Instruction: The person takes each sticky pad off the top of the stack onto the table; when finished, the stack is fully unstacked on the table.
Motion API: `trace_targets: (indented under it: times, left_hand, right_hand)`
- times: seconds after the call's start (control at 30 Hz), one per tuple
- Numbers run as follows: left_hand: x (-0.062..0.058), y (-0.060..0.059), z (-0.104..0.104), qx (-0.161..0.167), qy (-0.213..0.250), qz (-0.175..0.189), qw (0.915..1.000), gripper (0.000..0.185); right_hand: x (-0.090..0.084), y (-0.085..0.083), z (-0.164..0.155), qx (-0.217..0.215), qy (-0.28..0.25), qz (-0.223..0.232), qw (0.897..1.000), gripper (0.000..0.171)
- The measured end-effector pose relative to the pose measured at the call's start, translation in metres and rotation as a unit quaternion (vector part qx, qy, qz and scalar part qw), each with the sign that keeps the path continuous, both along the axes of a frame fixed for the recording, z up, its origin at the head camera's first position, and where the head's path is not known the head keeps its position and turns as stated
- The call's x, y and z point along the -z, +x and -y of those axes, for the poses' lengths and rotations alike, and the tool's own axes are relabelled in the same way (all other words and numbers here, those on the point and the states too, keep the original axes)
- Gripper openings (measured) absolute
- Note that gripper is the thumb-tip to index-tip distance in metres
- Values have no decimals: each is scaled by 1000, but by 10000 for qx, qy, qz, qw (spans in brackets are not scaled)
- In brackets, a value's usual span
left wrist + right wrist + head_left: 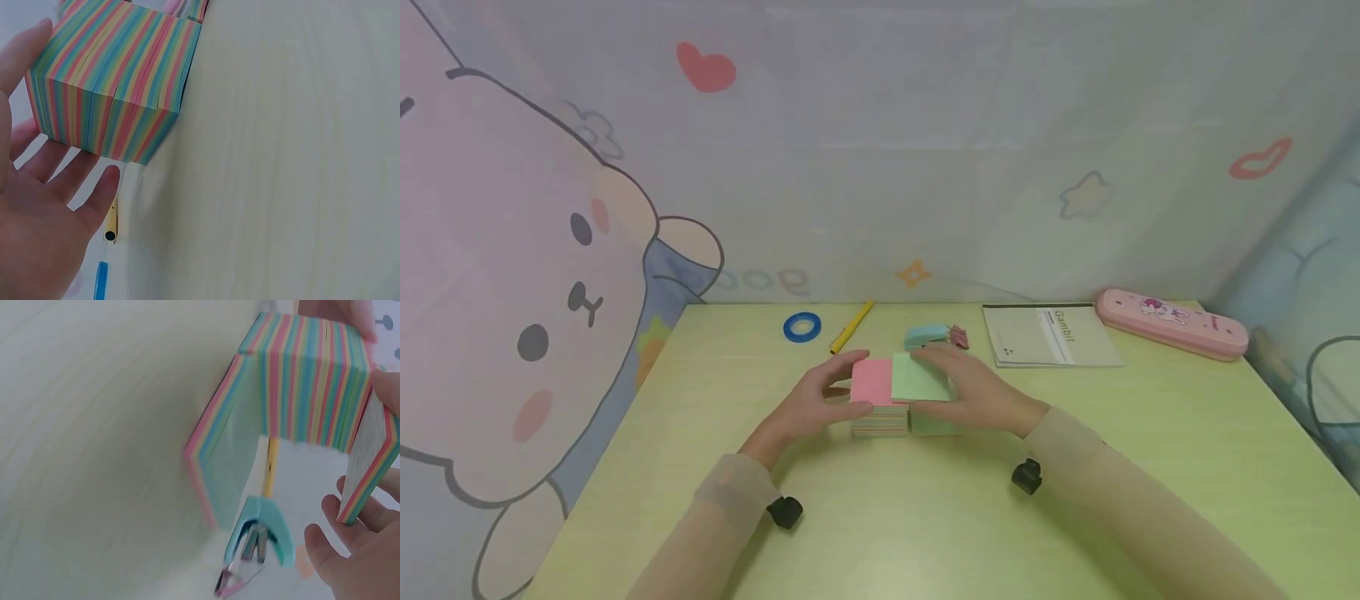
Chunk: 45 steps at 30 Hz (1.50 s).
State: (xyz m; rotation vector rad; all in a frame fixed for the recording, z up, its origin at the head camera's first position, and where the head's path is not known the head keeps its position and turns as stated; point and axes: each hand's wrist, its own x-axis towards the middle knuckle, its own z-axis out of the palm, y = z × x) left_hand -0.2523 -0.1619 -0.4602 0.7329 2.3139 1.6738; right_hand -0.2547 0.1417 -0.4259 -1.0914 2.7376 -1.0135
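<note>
A thick block of rainbow-edged paper notes (872,392) stands on the pale green table (925,517), its left part topped pink and its right part (920,379) topped green. My left hand (808,404) cups the block's left side. In the left wrist view its fingers (37,206) lie straight and spread beside the block (119,81), and the thumb touches the block's edge. My right hand (981,396) grips the green-topped part. In the right wrist view a slab of notes (372,465) sits split off from the block (306,375), between that hand's thumb and fingers (356,550).
Just behind the block lie a teal stapler (927,335), a pink binder clip (958,337), a yellow pen (850,327) and a blue tape roll (802,327). A notebook (1048,335) and a pink pencil case (1172,323) lie at the back right. A cartoon-print curtain surrounds the table.
</note>
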Motion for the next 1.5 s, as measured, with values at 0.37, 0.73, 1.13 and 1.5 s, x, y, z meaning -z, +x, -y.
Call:
trace_targets:
  times: [0.37, 0.73, 1.13, 1.5]
  left_hand:
    - [2, 0, -2, -5, 142, 328, 9994, 79]
    - [4, 0, -3, -83, 30, 404, 9991, 80]
    - [2, 1, -3, -85, 70, 382, 9992, 77]
    - [4, 1, -3, -101, 85, 379, 9992, 78]
  right_hand:
    - [21, -3, -66, 477, 586, -293, 9967, 82]
    - [37, -1, -98, 572, 881, 105, 9944, 81]
    - [46, -3, -97, 304, 970, -98, 9948, 77]
    - [42, -1, -95, 192, 989, -78, 9949, 76]
